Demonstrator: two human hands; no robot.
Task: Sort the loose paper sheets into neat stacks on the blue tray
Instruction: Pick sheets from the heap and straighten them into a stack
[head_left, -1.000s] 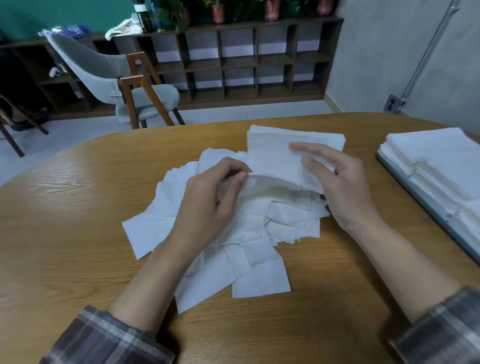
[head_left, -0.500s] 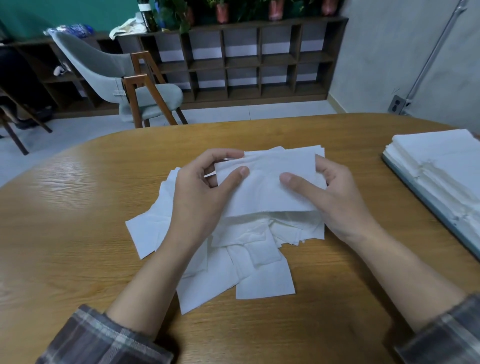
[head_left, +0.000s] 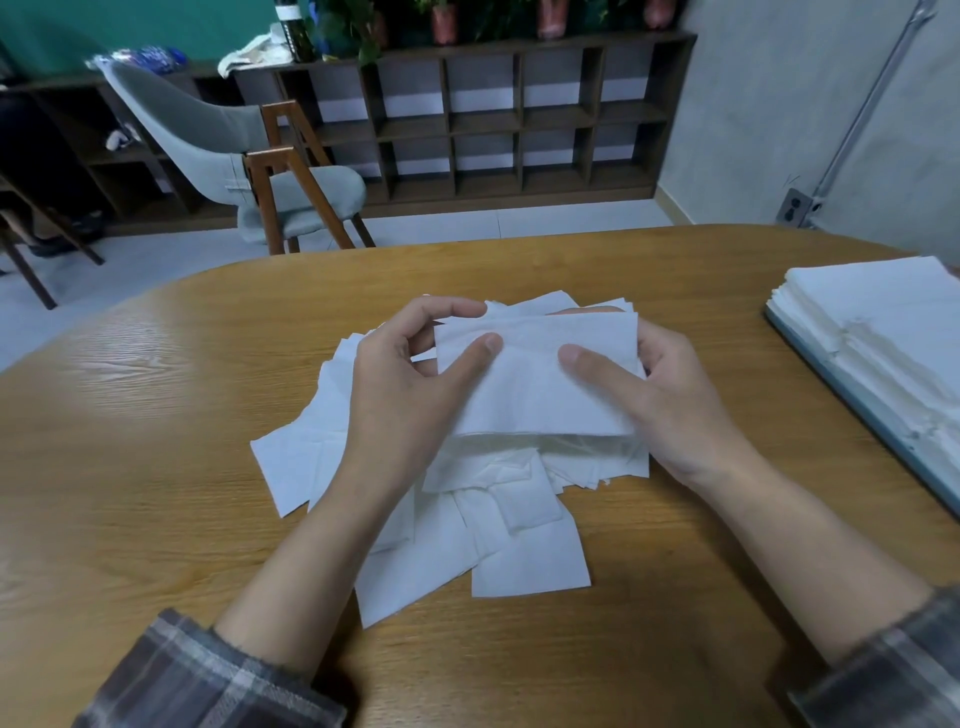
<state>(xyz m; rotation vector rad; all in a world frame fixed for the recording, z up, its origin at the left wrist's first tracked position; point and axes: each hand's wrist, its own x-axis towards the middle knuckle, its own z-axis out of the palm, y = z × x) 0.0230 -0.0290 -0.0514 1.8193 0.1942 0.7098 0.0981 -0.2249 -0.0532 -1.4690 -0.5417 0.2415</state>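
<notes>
One sheet (head_left: 535, 400), left hand (head_left: 400, 405), right hand (head_left: 675, 405)

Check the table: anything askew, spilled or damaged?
Only the loose pile on the table is untidy, sheets fanned at odd angles under the left hand and right hand, which hold a squared bundle. The stacks on the blue tray show slightly ragged edges. Nothing looks torn or off the table.

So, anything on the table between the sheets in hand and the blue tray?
Nothing visible. The left hand and right hand hold the sheets above the loose pile; only bare table lies between them and the blue tray, which carries stacks.
</notes>
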